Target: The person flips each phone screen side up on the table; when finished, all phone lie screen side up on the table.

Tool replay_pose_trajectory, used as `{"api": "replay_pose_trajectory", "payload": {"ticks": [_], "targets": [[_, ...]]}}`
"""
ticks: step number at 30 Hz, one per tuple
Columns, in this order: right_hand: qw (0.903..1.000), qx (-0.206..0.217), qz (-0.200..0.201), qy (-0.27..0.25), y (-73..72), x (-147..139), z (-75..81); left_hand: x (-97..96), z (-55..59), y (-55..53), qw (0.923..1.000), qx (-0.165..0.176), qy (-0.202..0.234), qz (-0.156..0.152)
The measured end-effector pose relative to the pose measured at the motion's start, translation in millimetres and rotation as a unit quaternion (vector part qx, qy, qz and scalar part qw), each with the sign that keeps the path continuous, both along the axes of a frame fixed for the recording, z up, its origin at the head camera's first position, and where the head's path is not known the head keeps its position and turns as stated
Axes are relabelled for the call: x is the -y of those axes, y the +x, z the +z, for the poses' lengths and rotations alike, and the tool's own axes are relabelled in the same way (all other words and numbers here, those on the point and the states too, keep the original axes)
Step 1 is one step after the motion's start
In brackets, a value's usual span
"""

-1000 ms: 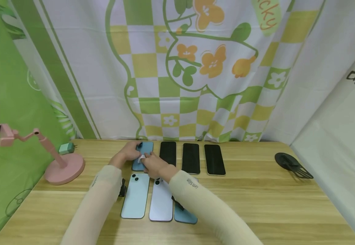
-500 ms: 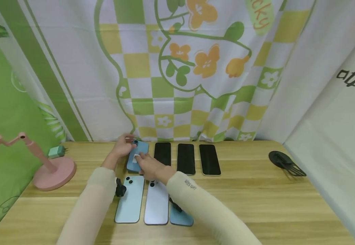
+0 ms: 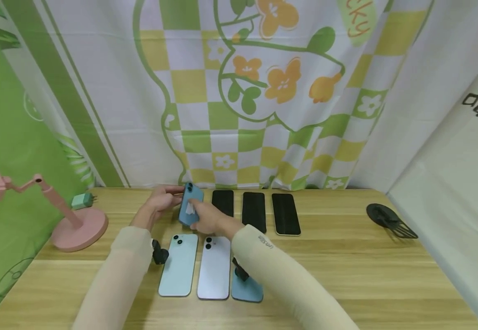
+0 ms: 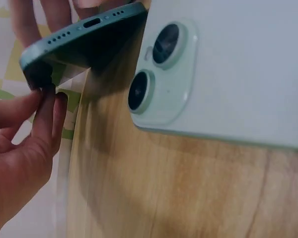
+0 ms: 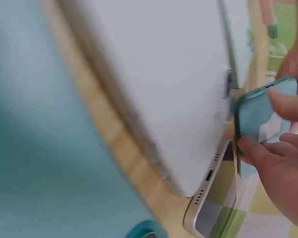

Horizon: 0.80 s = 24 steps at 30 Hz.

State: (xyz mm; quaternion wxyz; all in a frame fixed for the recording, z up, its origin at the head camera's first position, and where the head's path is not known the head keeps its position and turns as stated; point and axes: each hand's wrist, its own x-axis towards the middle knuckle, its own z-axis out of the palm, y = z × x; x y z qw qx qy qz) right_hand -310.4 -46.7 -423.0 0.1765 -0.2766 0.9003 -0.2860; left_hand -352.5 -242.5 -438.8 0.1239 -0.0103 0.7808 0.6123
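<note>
In the head view a blue smartphone (image 3: 195,192) is tilted up off the table at the back left. My left hand (image 3: 160,201) grips its left edge; in the left wrist view the thumb and fingers pinch a corner, and the phone's bottom edge (image 4: 92,23) with its charging port faces the camera. My right hand (image 3: 209,218) holds a white tissue (image 3: 190,208) against the phone's back. From the right wrist, its thumb and a fingertip lie at the phone's (image 5: 252,116) edges, with the tissue (image 5: 270,126) bunched between them.
In front lie a pale green phone (image 3: 178,268), a lilac phone (image 3: 214,275) and a blue phone (image 3: 247,289), partly under the right sleeve. Three black-screened phones, the middle one (image 3: 254,211) among them, line the back. A pink stand (image 3: 79,231) and a black stand (image 3: 383,215) flank them.
The blue phone has been raised from lying flat to tilted up. My left hand has moved from over its camera end to its left edge, and the right hand stays on its back.
</note>
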Motion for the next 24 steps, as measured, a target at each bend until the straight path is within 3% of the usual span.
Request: {"api": "replay_pose_trajectory", "payload": {"ticks": [5, 9, 13, 16, 18, 24], "targets": [[0.9931, 0.059, -0.046, -0.09, -6.0, -1.8, 7.4, -1.3, 2.0, 2.3, 0.9991, -0.006, 0.027, -0.031], [0.9679, 0.13, -0.112, -0.184, -7.4, 2.8, 8.6, -2.2, 0.0, 4.9, 0.9966, -0.003, 0.05, -0.065], [0.9377, 0.168, -0.167, -0.254, -9.2, 6.3, 7.4, -2.6, -1.6, 7.3, 0.9931, -0.013, 0.056, -0.102], [0.9215, 0.183, -0.194, -0.282, -11.2, 4.4, 6.5, -4.5, -1.4, 7.8, 0.9912, -0.028, 0.032, -0.125], [0.9128, 0.194, -0.207, -0.294, -12.0, 2.1, 6.4, -5.7, 0.1, 8.6, 0.9902, -0.036, -0.006, -0.135], [0.9023, 0.203, -0.227, -0.305, -12.8, -2.2, 7.0, -7.3, 9.2, 12.4, 0.9805, -0.05, -0.119, -0.148]]}}
